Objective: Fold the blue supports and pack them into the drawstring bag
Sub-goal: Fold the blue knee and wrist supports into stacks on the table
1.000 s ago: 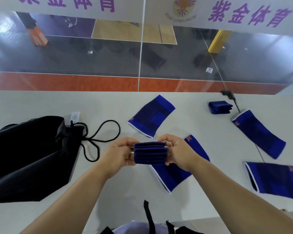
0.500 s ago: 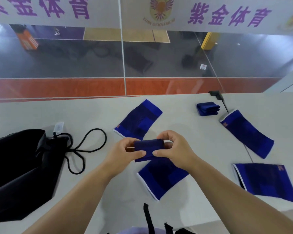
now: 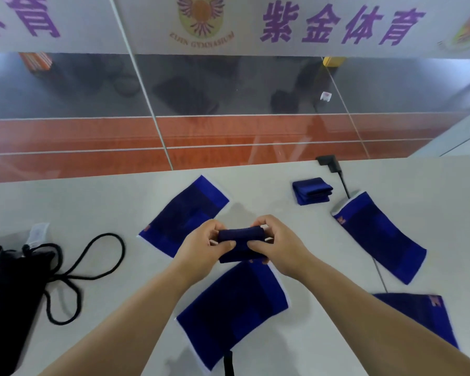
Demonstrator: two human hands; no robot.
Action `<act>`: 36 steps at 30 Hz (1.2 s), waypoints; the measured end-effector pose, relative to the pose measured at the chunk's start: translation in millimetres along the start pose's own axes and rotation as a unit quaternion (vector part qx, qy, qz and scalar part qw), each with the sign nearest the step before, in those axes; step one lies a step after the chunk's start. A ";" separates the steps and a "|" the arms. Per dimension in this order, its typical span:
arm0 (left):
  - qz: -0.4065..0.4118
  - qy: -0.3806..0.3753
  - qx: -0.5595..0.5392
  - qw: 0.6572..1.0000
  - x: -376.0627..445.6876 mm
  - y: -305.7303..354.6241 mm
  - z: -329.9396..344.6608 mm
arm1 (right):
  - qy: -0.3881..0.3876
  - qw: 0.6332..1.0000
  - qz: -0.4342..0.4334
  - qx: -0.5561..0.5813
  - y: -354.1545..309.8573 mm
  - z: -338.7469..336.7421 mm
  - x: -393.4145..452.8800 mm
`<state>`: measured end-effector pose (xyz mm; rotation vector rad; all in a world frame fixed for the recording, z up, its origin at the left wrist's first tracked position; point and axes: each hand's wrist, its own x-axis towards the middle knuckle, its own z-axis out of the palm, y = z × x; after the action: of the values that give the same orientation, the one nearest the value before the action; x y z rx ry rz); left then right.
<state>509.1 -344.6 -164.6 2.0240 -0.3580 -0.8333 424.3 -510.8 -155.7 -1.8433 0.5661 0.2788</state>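
A pale grey table (image 3: 65, 202) stands against a glass wall (image 3: 228, 85), and through the glass a dark floor with an orange-red band (image 3: 92, 147) is visible. Along the top of the glass runs a white banner (image 3: 255, 23) with purple characters and a winged emblem (the words under it read "Gymnasium"). A black cable (image 3: 343, 183) lies on the far side of the table.

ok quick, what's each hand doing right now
Left hand: closed, pinching the left end of the folded blue support.
Right hand: closed, pinching its right end.

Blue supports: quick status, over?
Left hand and right hand grip one folded support. Four flat, one folded on table. Drawstring bag far left; nothing blocking.
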 end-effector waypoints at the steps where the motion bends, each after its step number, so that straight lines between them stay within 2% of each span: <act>1: -0.002 0.003 0.017 1.000 5.4 1.6 4.6 | 0.002 1.000 0.003 -0.006 3.3 -5.4 5.0; 6: -0.007 0.021 0.077 0.997 24.9 -0.6 13.5 | 0.036 0.995 0.020 -0.088 19.3 -29.5 31.6; 10: -0.010 0.027 0.128 0.991 35.7 -8.5 13.0 | 0.066 0.960 0.028 -0.272 32.6 -42.8 49.9; 11: -0.006 0.032 0.143 0.989 37.9 -10.3 13.3 | 0.080 0.947 0.010 -0.311 33.8 -43.4 51.1; 13: 0.003 0.048 0.177 0.983 41.9 -13.4 14.2 | 0.111 0.920 -0.086 -0.365 36.7 -40.9 51.8; 16: -0.003 0.075 0.225 0.971 46.3 -15.4 14.7 | 0.107 0.883 -0.212 -0.406 47.2 -31.9 49.7; 18: -0.005 0.084 0.256 0.963 49.4 -18.1 14.1 | 0.083 0.864 -0.230 -0.440 52.0 -26.0 48.0; 21: -0.009 0.071 0.283 0.956 52.8 -24.3 12.9 | 0.089 0.848 -0.239 -0.465 56.8 -22.3 49.2; 26: 0.002 0.066 0.302 0.951 56.8 -30.6 9.8 | 0.115 0.850 -0.231 -0.460 48.4 -28.6 66.0; 32: 0.014 0.052 0.311 0.949 56.1 -32.7 4.9 | 0.121 0.857 -0.139 -0.482 25.3 -50.4 97.6; 36: 0.018 0.037 0.306 0.951 55.0 -33.3 1.0 | 0.095 0.856 -0.095 -0.499 14.1 -58.9 104.9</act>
<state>546.5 -356.0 -215.7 2.6012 -0.6704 -0.6688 502.0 -595.1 -195.0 -2.9478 0.3762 0.2793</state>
